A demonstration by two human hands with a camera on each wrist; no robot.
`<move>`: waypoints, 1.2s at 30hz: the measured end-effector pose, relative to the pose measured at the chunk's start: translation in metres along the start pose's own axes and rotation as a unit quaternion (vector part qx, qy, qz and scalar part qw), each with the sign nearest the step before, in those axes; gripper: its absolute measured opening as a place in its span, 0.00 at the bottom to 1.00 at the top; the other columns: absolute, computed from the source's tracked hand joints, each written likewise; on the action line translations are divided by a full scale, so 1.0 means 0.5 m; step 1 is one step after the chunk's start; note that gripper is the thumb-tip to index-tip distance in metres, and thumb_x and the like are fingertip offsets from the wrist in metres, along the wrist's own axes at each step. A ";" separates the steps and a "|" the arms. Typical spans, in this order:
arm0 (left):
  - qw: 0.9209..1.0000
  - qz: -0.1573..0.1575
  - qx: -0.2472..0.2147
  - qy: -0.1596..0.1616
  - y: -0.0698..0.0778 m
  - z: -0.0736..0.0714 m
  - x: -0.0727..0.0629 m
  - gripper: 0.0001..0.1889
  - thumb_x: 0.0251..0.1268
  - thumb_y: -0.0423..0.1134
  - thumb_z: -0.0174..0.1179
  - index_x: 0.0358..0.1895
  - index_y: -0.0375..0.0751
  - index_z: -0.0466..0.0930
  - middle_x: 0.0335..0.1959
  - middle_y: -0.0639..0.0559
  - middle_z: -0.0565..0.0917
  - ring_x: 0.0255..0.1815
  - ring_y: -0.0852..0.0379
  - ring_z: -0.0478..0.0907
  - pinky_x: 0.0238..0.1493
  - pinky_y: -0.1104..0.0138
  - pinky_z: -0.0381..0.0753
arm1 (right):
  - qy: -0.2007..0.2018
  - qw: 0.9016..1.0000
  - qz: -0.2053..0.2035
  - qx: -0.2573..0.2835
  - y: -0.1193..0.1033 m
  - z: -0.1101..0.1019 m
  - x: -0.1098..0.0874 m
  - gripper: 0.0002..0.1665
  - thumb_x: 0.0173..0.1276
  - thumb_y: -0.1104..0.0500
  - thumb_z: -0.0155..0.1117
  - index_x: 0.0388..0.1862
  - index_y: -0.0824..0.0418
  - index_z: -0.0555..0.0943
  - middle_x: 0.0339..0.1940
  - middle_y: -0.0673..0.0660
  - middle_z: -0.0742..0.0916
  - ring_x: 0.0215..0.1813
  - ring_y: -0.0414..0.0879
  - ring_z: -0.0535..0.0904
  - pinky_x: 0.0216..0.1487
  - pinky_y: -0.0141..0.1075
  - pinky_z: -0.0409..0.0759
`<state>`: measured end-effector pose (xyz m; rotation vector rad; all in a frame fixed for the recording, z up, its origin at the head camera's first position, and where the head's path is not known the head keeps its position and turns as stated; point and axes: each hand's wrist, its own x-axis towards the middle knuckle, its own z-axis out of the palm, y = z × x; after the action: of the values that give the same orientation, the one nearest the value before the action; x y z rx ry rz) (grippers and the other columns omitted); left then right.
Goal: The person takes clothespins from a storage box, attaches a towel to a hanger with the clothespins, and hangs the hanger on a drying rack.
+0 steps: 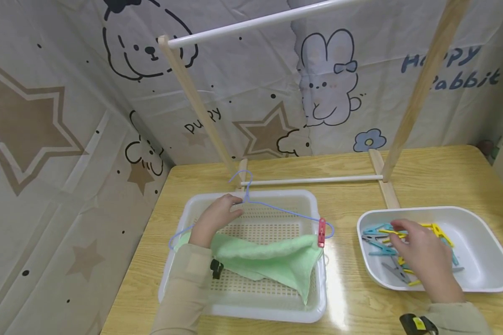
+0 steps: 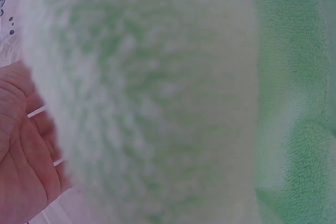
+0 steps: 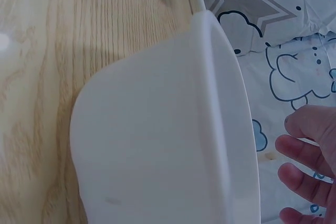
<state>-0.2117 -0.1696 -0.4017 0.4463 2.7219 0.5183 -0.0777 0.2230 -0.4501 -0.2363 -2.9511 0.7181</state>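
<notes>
A blue wire hanger is held up over a white basket, its hook upright. My left hand grips the hanger just left of the hook's base. From the hanger hangs a light green towel, pinned at the right end by a red clothespin; the left end is partly behind my arm. The towel covers much of the left wrist view. My right hand is over several clothespins in a white tub. Its fingers are spread, with nothing visible between them.
A wooden rack stands behind the basket, with a white top rail, a low white bar and two wooden posts. The wooden table shows between basket and tub. Printed cloth covers the walls.
</notes>
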 end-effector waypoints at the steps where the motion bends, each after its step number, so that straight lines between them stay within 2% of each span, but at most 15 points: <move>1: 1.000 -0.001 0.000 0.000 0.000 0.000 0.000 0.21 0.63 0.40 0.54 0.58 0.34 0.69 0.57 0.42 0.70 0.58 0.46 0.66 0.57 0.55 0.64 | -0.003 1.000 0.004 -0.001 0.002 -0.001 0.000 0.18 0.56 0.59 0.61 0.46 0.63 0.75 0.41 0.64 0.82 0.35 0.57 0.77 0.21 0.43 0.67; 5: 1.000 0.001 0.002 0.002 -0.001 0.000 0.000 0.21 0.63 0.40 0.54 0.57 0.34 0.69 0.57 0.42 0.71 0.58 0.46 0.67 0.57 0.56 0.65 | -0.009 1.000 0.017 -0.002 0.013 -0.007 0.000 0.19 0.56 0.58 0.60 0.47 0.62 0.75 0.41 0.64 0.82 0.36 0.57 0.77 0.20 0.47 0.65; 12: 1.000 0.003 0.007 0.011 0.005 -0.007 -0.009 0.21 0.64 0.40 0.54 0.57 0.33 0.69 0.56 0.41 0.71 0.58 0.46 0.67 0.57 0.56 0.65 | 0.026 1.000 0.009 -0.006 0.031 -0.018 -0.006 0.18 0.55 0.58 0.61 0.45 0.62 0.76 0.39 0.65 0.82 0.30 0.55 0.76 0.15 0.41 0.63; 15: 1.000 0.004 0.010 0.018 0.007 -0.009 -0.013 0.21 0.64 0.39 0.54 0.57 0.34 0.69 0.56 0.41 0.71 0.57 0.45 0.67 0.57 0.56 0.65 | 0.024 0.999 0.020 -0.009 0.040 -0.021 -0.006 0.18 0.55 0.57 0.61 0.45 0.62 0.76 0.41 0.66 0.81 0.32 0.57 0.76 0.17 0.44 0.65; 17: 1.000 0.008 0.014 0.025 0.008 -0.011 -0.014 0.20 0.63 0.39 0.54 0.57 0.34 0.69 0.56 0.41 0.71 0.57 0.46 0.67 0.56 0.56 0.65 | 0.017 0.999 0.029 -0.014 0.045 -0.024 -0.008 0.19 0.56 0.57 0.61 0.46 0.62 0.75 0.44 0.67 0.80 0.37 0.60 0.76 0.20 0.47 0.66; 22: 0.998 0.019 0.030 0.047 0.017 -0.015 -0.017 0.19 0.63 0.38 0.54 0.56 0.35 0.71 0.55 0.41 0.71 0.56 0.46 0.68 0.55 0.56 0.67 | 0.008 0.998 0.052 -0.027 0.064 -0.030 -0.011 0.20 0.56 0.57 0.62 0.47 0.64 0.74 0.45 0.68 0.78 0.38 0.62 0.75 0.23 0.50 0.67; 29: 0.995 0.036 0.049 0.080 0.031 -0.020 -0.019 0.18 0.62 0.39 0.55 0.54 0.37 0.73 0.54 0.41 0.73 0.54 0.45 0.70 0.52 0.56 0.69 | 0.025 0.997 0.073 -0.025 0.090 -0.035 -0.018 0.19 0.57 0.59 0.61 0.44 0.69 0.73 0.44 0.69 0.77 0.38 0.62 0.73 0.29 0.51 0.67; 36: 0.989 0.060 0.072 0.117 0.049 -0.023 -0.027 0.16 0.61 0.39 0.57 0.51 0.39 0.75 0.53 0.42 0.75 0.51 0.46 0.73 0.47 0.57 0.73 | 0.035 0.996 0.084 -0.026 0.109 -0.045 -0.027 0.19 0.56 0.60 0.61 0.44 0.69 0.73 0.43 0.69 0.77 0.37 0.60 0.73 0.27 0.49 0.66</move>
<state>-0.1984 -0.1563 -0.3781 0.6244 2.9848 0.4303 -0.0545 0.2787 -0.4562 -0.5077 -2.9103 0.6362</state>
